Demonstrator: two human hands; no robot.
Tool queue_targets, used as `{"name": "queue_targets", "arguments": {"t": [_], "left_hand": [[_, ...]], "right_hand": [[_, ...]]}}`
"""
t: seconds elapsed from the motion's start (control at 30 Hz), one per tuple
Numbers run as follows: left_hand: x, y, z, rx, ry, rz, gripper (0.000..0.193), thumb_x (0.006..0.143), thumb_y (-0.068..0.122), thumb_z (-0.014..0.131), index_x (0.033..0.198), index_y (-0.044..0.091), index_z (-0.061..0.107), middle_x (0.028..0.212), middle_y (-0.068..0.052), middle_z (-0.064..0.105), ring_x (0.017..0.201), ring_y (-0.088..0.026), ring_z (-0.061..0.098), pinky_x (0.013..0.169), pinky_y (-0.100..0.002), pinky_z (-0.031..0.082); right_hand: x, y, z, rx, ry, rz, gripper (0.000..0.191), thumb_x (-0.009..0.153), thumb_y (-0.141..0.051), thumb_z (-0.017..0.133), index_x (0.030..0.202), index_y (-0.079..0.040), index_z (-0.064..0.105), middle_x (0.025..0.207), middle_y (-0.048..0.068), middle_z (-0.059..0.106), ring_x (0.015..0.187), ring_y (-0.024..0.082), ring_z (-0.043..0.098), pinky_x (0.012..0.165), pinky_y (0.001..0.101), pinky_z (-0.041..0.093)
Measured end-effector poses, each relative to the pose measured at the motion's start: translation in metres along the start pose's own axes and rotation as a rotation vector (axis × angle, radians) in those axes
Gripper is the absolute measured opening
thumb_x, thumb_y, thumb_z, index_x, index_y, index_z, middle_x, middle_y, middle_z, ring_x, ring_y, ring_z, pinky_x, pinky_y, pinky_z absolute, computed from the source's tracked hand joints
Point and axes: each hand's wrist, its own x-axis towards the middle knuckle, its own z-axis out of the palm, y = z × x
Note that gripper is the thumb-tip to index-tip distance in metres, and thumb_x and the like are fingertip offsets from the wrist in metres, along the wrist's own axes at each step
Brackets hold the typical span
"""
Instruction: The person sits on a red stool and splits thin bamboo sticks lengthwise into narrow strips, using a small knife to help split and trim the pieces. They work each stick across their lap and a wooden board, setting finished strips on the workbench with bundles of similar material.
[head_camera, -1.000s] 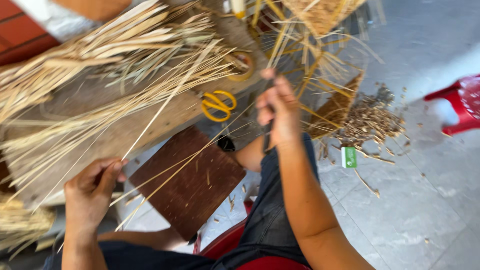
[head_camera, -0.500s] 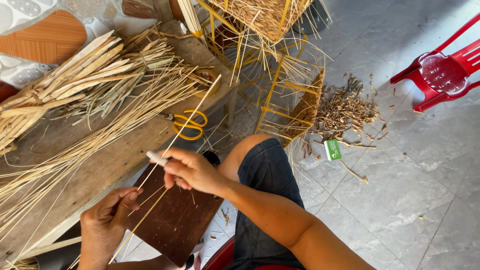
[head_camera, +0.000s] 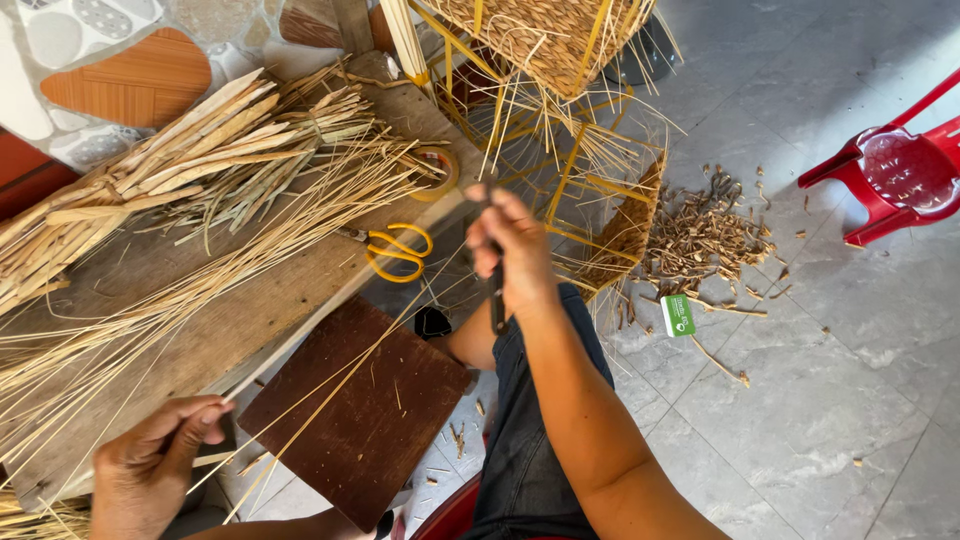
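My left hand (head_camera: 155, 465) pinches the near ends of a few thin pale cane strips (head_camera: 330, 385) at the lower left. The strips run diagonally up over a dark brown board (head_camera: 365, 425) toward my right hand (head_camera: 512, 248). My right hand is closed around the strips' far part and a dark slim tool (head_camera: 497, 305) that points down from the fist. Whether the tool's tip touches the strips is unclear. Yellow-handled scissors (head_camera: 398, 250) lie just left of my right hand, on the wooden workbench (head_camera: 200, 330).
Bundles of split cane and flat strips (head_camera: 190, 170) cover the bench. A tape roll (head_camera: 437, 172) sits near its far edge. A yellow wire frame with a woven basket (head_camera: 560, 60) stands ahead. Cane scraps (head_camera: 705, 235), a small green box (head_camera: 678, 314) and a red plastic chair (head_camera: 895, 170) are on the tiled floor.
My right hand has slid away from my left hand, up along the strips toward the wire frame. The left hand keeps its pinch on the near ends.
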Motion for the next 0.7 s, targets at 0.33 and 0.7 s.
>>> {"name": "queue_targets", "arguments": {"t": [0.33, 0.7], "left_hand": [[0.014, 0.038, 0.048, 0.162, 0.099, -0.102, 0.015, 0.097, 0.014, 0.067, 0.105, 0.009, 0.078, 0.082, -0.004, 0.079, 0.062, -0.009, 0.072, 0.043, -0.024, 0.05], [0.011, 0.052, 0.051, 0.065, 0.048, -0.127, 0.016, 0.091, 0.011, 0.072, 0.104, 0.007, 0.079, 0.088, -0.003, 0.081, 0.068, -0.011, 0.072, 0.06, -0.025, 0.059]], "right_hand": [[-0.047, 0.051, 0.062, -0.286, -0.555, 0.263, 0.049, 0.109, -0.017, 0.048, 0.156, -0.011, 0.039, 0.08, 0.008, 0.069, 0.051, 0.003, 0.05, 0.047, 0.0193, 0.044], [-0.051, 0.065, 0.068, -0.228, -0.481, 0.263, 0.034, 0.111, -0.016, 0.049, 0.141, -0.004, 0.058, 0.079, 0.006, 0.066, 0.052, 0.004, 0.049, 0.048, 0.0193, 0.041]]}}
